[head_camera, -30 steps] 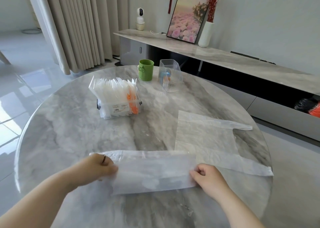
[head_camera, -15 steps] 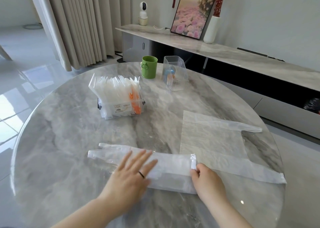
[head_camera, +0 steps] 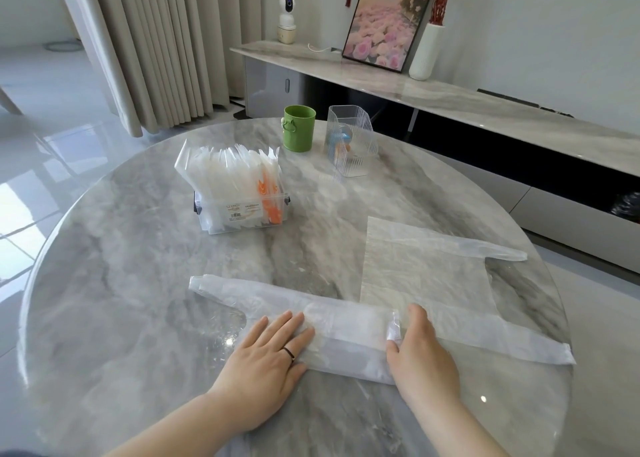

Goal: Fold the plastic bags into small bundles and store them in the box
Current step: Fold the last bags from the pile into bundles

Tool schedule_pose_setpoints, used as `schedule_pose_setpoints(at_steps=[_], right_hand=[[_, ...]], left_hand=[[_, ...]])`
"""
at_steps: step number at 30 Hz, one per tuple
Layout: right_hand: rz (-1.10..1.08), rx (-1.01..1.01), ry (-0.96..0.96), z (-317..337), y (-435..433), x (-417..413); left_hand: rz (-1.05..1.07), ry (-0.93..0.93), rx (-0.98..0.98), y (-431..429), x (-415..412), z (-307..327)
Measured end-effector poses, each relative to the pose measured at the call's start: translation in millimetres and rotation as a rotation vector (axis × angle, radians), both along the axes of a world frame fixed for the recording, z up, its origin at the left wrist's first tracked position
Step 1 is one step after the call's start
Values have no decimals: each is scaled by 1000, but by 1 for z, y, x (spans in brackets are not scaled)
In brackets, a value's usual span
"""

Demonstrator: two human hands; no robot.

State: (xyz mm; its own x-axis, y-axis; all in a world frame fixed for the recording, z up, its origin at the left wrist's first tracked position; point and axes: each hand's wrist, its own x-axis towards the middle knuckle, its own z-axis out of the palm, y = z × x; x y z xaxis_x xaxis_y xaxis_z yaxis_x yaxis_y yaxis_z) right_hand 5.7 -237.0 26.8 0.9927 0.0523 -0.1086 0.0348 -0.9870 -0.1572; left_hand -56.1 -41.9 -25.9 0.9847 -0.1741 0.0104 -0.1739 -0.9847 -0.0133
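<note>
**Item 1: bag (head_camera: 346,332).** Translucent white plastic, vest type, folded lengthwise into one long narrow strip. It lies flat across the near part of the worktop (head_camera: 138,283), its narrower end pointing far left and its wider, layered end near right. The surface is finely creased and the right end is crumpled and glossy. No print shows on it.

**Item 2: left hand (head_camera: 266,363).** Palm down with straight fingers (a dark ring (head_camera: 289,352) on one), its grip slack and flat. The fingertips press on the middle of the strip.

**Item 3: right hand (head_camera: 422,356).** Set at the right end of the strip, thumb against the crumpled edge and fingers reaching forward past it. I cannot tell whether this grip pinches the plastic or only rests on it.

**Item 4: second bag (head_camera: 422,269).** Same material, spread open and flat on the right of the worktop with both handles pointing right. Its near handle runs under the right hand, touching the end of the strip.

**Item 5: box (head_camera: 221,224).** Clear plastic with dark side clips, standing beyond the strip, well apart from it. It is packed with upright folded bundles, all white except for an orange one (head_camera: 268,196).

**Item 6: label (head_camera: 242,210).** A white sticker on the front of the box with small orange and dark print (too small to read).

**Item 7: cup (head_camera: 299,129) and holder (head_camera: 351,141).** A green cup and a clear ribbed holder stand side by side at the far edge.
</note>
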Motion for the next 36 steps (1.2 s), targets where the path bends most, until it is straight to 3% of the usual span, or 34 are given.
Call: schedule_pose_setpoints(at_steps=[1,4,8,12,16,21,23,27,36], right_hand=[[41,-95,-109,-2,2,-2],[307,4,-415,-24,14,-16],[579,-57,-269,-41,31,-33],[566,-155,-31,-46,21,-29],[484,-196,8,-35,-5,-21],[376,-72,-95,-21,-19,-17],[491,-47,-316,-29,-16,-20],[682,10,-439,-35,6,-20],[612,88,-413,-30,21,-12]], left_hand=[[-1,-1,1,0,0,0],[-6,-20,8,0,1,-2],[-3,-28,8,0,2,-3],[-8,-21,12,1,2,-4],[-5,-7,-3,2,1,0],[2,-45,-67,7,0,5],[-34,-86,-112,7,-1,7],[-85,-145,-157,2,1,12],[-78,-76,-200,5,2,23]])
